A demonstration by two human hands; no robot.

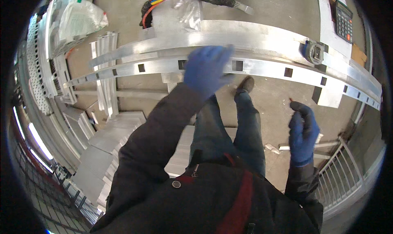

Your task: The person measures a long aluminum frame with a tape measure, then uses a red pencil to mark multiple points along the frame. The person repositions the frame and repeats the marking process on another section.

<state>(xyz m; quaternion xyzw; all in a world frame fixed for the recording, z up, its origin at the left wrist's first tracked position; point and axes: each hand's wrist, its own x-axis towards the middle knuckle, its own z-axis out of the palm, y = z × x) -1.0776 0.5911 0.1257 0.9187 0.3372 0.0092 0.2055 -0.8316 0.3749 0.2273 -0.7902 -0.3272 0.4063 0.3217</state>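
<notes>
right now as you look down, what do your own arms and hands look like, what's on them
The left hand and right hand both wear blue gloves. The right one turns near-black toward the fingertips; the left is motion-blurred, so its finer detail cannot be told. Both arms are covered by long, dark, near-black sleeves. No clear markings show on them.

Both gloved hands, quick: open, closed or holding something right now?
Left hand: open, blurred, over the square-holed metal rail; contact can't be told.
Right hand: half curled, reddish tip beside its fingertips; whether it's held can't be told.
</notes>
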